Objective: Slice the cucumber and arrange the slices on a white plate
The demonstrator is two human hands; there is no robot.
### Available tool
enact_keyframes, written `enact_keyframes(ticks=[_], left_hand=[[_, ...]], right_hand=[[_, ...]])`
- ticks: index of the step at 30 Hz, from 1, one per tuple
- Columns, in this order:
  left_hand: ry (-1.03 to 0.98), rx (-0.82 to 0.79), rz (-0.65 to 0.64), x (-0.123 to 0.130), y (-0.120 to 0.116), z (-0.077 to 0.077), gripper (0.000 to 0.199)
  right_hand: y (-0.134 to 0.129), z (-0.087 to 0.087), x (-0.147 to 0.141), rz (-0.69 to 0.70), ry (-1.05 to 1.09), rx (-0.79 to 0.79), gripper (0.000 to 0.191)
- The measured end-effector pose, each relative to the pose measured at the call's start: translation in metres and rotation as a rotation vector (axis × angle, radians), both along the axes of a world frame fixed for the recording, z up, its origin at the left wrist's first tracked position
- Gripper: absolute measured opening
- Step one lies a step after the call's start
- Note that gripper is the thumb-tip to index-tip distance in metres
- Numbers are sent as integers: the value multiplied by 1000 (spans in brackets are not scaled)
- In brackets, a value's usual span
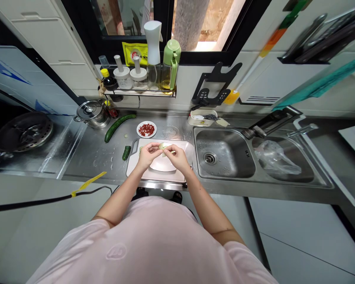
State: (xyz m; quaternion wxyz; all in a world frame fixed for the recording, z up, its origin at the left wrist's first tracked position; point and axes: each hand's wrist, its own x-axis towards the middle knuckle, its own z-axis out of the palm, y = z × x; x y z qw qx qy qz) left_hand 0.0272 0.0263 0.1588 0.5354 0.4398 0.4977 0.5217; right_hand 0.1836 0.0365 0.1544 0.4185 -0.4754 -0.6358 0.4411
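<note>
1. Your left fingers (154, 147) and right fingers (169, 150), nearly closed, pinch a pale green piece (163, 146).
2. Steel surface (91, 154) below them; sink (226, 148) to their right.
3. Yellow packet (134, 52) beyond them: lettering illegible.

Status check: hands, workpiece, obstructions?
Left hand and right hand pinching pale green pieces. Held over cutting board, by white dish. Cut cucumber left of board, clear of hands.

Small pale-green piece (163, 146), pinched between hands (148, 154), above white board (165, 176).
</note>
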Motion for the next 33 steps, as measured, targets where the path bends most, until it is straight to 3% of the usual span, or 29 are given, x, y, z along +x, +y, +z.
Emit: enact_keyframes(ticks=[17,21,24,29,33], left_hand=[[100,69,-26,4,4,-14,38],[56,-15,-93,0,8,-26,41],[64,-51,-103,-3,11,-42,36],[137,-126,-125,-8,14,-74,34],[230,-176,-151,-9,11,-87,33]], right_hand=[[6,-5,1,12,47,-101,16],[9,-23,4,31,14,-117,17],[9,-43,6,51,-78,-145,19],[7,-73,6,65,-247,-217,19],[4,-90,4,82,-364,-274,16]])
